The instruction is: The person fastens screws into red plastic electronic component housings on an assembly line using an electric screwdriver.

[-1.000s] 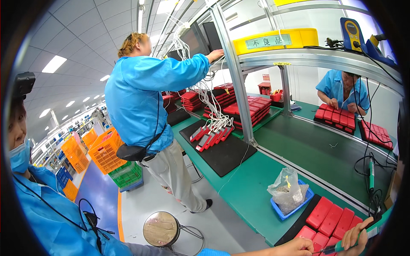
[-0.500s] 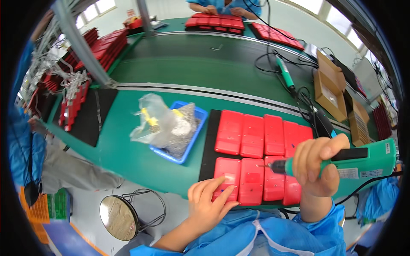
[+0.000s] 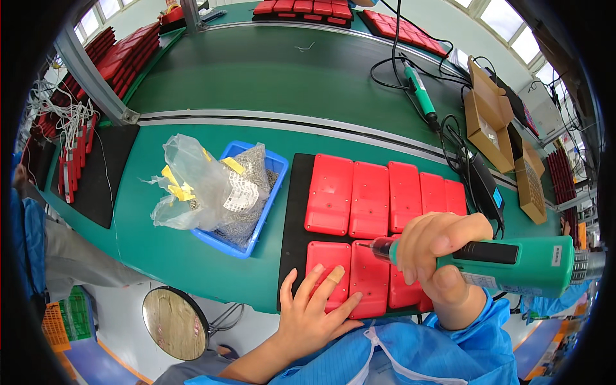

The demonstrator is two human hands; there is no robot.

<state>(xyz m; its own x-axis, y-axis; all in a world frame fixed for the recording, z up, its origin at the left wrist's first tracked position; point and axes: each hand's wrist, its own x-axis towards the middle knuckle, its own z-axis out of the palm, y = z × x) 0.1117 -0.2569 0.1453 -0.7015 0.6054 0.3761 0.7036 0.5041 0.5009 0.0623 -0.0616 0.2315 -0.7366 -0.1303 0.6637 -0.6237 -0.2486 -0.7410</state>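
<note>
My right hand [image 3: 439, 250] grips a green electric screwdriver [image 3: 536, 266], held nearly level. Its thin tip points left, over the top edge of the second red plastic case [image 3: 370, 279] in the near row. Whether the tip touches the case I cannot tell. With fingers spread, my left hand [image 3: 314, 317] rests on the nearest left red case [image 3: 328, 256], one finger wrapped in a tan bandage. The cases lie in two rows on a black mat [image 3: 296, 192]. My right hand hides part of the near row.
Left of the mat, a blue tray [image 3: 280, 168] holds a plastic bag [image 3: 247, 186] of small metal parts. Beyond are a second green screwdriver [image 3: 420, 93], cables and open cardboard boxes [image 3: 491, 125]. Red stacks [image 3: 125, 61] stand far left; a round stool [image 3: 174, 323] is below the table.
The screwdriver has moved left, its tip passing from the third near case to the second one's top edge. My left hand's fingers have spread wider. The whole view has shifted.
</note>
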